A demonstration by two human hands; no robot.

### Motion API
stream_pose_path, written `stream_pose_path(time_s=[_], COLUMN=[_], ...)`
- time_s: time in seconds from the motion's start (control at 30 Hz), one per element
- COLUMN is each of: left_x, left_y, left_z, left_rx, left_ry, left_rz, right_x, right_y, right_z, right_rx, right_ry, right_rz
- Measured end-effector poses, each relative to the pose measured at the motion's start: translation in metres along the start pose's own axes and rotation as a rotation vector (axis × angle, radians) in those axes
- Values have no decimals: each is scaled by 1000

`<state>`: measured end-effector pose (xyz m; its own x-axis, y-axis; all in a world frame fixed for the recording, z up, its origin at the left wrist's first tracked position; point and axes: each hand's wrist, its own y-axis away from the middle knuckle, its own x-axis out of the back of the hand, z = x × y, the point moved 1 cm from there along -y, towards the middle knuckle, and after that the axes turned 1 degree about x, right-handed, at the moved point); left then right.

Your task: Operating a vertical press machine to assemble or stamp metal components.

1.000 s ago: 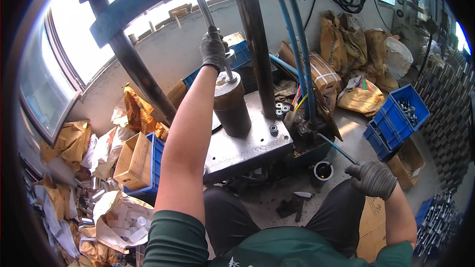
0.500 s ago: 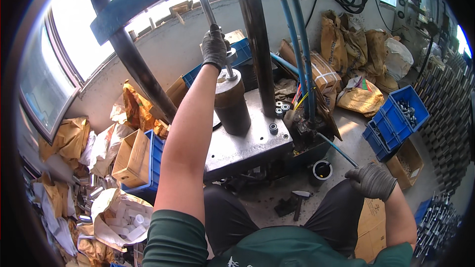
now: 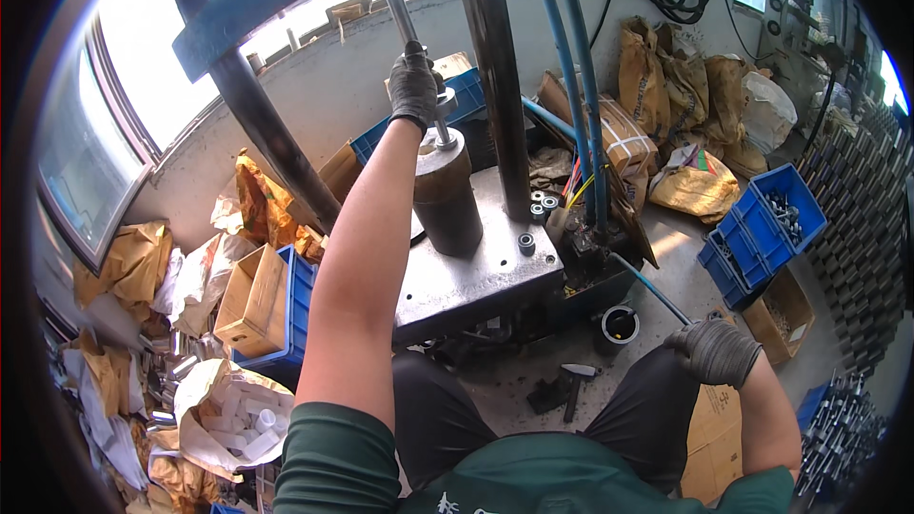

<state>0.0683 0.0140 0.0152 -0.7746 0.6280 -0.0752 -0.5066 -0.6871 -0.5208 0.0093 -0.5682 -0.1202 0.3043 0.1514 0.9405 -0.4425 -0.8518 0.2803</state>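
With fingers wrapped round, my left hand (image 3: 414, 93) grips a metal part at the lower end of the press's slim steel rod (image 3: 395, 2); the fingers hide most of that part. Just below and beside this hand, a shiny flanged pin (image 3: 445, 124) stands upright in the top of a dark steel cylinder (image 3: 447, 205). The cylinder rests on the press's thick metal bed plate (image 3: 447, 281). Out to the right, my right hand (image 3: 721, 354) is closed around the end of a blue lever (image 3: 652, 287) that slopes up to the press base. Both hands wear dark gloves.
Several small bearings (image 3: 526, 244) sit on the plate's right side. A hammer (image 3: 576, 388) and a round pot (image 3: 620, 326) are on the floor. Blue crates (image 3: 762, 228) stand right; a wooden box (image 3: 252, 300) and an open sack (image 3: 233, 419) lie left. Dark press columns (image 3: 495, 86) flank the cylinder.
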Motion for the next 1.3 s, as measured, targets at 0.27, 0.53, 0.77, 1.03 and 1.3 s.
stream_pose_path(time_s=[0.27,0.53,0.77,1.03,1.3], left_x=[0,0,5,35,77], left_y=[-1,-9,11,137,306], left_z=[-2,-7,4,5,-97], left_rx=[-1,49,-53,-163,863], left_ry=[2,20,-20,639,1129], left_rz=[9,-2,59,86,338], right_x=[17,115,168,160,122], right_y=[-1,-102,-171,-156,-110], right_z=[-10,6,15,17,0], right_rx=[-21,127,-44,-98,-46], right_ry=[-58,86,124,53,-40], right_rz=[314,1240,1173,1078,1038])
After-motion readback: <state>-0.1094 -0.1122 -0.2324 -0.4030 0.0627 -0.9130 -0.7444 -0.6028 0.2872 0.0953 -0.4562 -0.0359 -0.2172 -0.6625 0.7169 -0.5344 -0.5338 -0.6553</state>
